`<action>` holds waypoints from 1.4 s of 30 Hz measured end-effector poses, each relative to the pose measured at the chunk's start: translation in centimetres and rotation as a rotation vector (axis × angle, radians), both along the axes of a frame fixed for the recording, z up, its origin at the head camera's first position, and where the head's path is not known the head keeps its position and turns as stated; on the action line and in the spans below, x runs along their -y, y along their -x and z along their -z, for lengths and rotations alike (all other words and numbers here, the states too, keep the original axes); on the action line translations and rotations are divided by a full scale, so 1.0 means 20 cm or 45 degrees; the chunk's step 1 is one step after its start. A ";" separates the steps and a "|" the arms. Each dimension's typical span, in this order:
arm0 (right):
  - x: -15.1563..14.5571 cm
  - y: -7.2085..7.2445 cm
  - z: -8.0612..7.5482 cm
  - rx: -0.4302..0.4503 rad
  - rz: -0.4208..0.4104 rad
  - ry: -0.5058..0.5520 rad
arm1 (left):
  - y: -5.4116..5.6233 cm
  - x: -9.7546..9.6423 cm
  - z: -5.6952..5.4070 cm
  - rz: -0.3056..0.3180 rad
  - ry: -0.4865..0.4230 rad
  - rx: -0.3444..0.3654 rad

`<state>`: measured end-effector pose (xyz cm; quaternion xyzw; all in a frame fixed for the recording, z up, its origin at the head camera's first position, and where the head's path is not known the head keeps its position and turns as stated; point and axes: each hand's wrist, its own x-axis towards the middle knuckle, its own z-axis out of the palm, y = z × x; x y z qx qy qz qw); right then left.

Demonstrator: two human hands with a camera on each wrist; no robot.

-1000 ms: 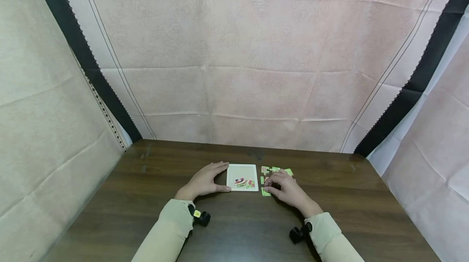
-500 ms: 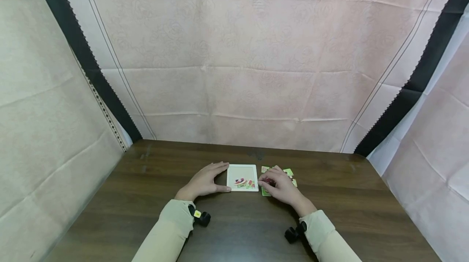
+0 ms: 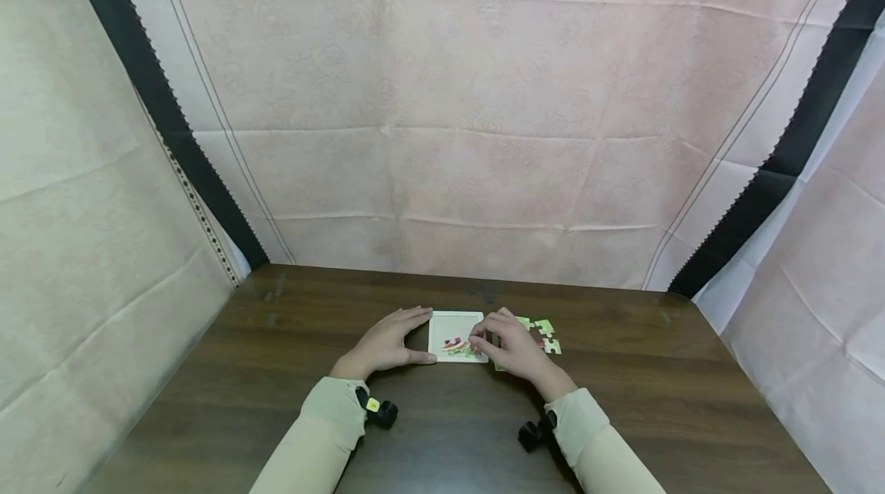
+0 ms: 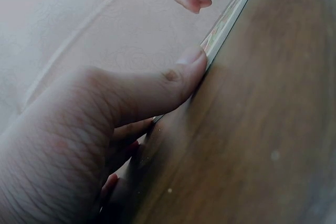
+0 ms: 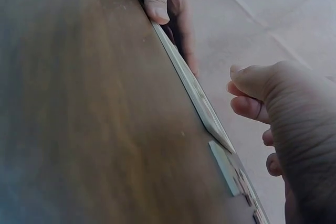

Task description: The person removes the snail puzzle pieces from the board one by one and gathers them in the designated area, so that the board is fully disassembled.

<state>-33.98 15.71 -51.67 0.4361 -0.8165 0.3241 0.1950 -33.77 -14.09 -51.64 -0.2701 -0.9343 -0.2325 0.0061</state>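
A white-framed puzzle tray lies on the brown table, with red and green pieces along its lower part. My left hand rests at its left edge, thumb and fingers spread; in the left wrist view the thumb touches the rim. Over the tray's lower right edge, my right hand has thumb and fingertips drawn together in a pinch on a puzzle piece, which the fingers almost wholly hide. Beneath and beyond this hand lie loose green puzzle pieces, some covered by it.
The wooden table reaches back to a pale cloth wall. More cloth hangs at both sides, with black bands at the corners. In the right wrist view, loose pieces lie close to the tray's right end.
My right hand has moved left from the loose pieces to the tray's right edge, uncovering pieces on the far right. My left hand stays at the tray's left edge.
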 end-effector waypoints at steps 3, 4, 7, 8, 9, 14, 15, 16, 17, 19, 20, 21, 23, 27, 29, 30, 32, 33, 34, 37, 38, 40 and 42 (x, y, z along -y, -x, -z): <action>0.01 0.01 0.00 0.019 0.007 -0.009 | 0.00 0.00 0.00 -0.004 0.007 0.000; 0.01 0.01 0.00 0.020 0.006 -0.009 | 0.01 0.00 0.00 -0.006 0.007 0.001; 0.03 0.01 -0.01 0.021 0.009 -0.014 | 0.01 0.00 0.00 -0.007 0.004 0.000; 0.04 0.02 -0.01 0.026 0.011 -0.018 | 0.01 -0.01 0.00 -0.007 0.002 0.000; 0.04 0.02 -0.02 0.031 0.013 -0.023 | 0.01 -0.01 0.00 -0.006 0.003 0.000; 0.08 0.03 -0.03 0.048 0.034 -0.047 | 0.01 -0.01 0.00 -0.004 0.006 0.003; 0.09 0.03 -0.03 0.049 0.043 -0.052 | 0.01 -0.01 0.00 -0.005 0.007 0.005; 0.10 0.04 -0.03 0.049 0.054 -0.056 | 0.01 -0.01 0.00 -0.007 0.005 0.009; 0.10 0.04 -0.03 0.053 0.064 -0.058 | 0.01 -0.01 0.01 -0.010 0.008 0.013; 0.11 0.05 -0.02 0.083 0.091 -0.073 | 0.01 -0.01 0.01 -0.013 0.010 0.016; 0.12 0.05 -0.02 0.092 0.104 -0.081 | 0.01 -0.01 0.01 -0.013 0.010 0.017; 0.12 0.05 -0.02 0.096 0.116 -0.091 | 0.01 -0.01 0.01 -0.013 0.011 0.018; 0.12 0.05 -0.01 0.113 0.132 -0.106 | 0.01 -0.02 0.01 -0.009 0.011 0.016; 0.13 0.05 -0.01 0.129 0.151 -0.145 | 0.01 -0.02 0.01 -0.007 0.005 0.015; 0.12 0.05 -0.01 0.130 0.162 -0.173 | 0.01 -0.02 0.01 -0.011 0.007 0.015; 0.12 0.05 -0.01 0.126 0.164 -0.188 | 0.01 -0.02 0.01 -0.014 0.009 0.015; 0.12 0.05 0.00 0.119 0.172 -0.220 | 0.01 -0.02 0.01 -0.018 0.012 0.018; 0.12 0.05 0.00 0.110 0.174 -0.234 | 0.00 -0.01 0.01 -0.018 0.010 0.019; 0.12 0.05 0.00 0.103 0.174 -0.246 | 0.00 -0.01 0.01 -0.018 0.008 0.021; 0.12 0.06 0.01 0.084 0.170 -0.264 | 0.00 -0.01 0.00 -0.018 0.003 0.023; 0.12 0.06 0.01 0.077 0.169 -0.266 | 0.00 -0.01 0.00 -0.018 -0.001 0.023; 0.12 0.06 0.01 0.069 0.160 -0.259 | 0.00 -0.01 0.00 -0.017 -0.003 0.021; 0.12 0.06 0.01 0.072 0.151 -0.247 | 0.00 -0.01 0.00 -0.017 -0.005 0.021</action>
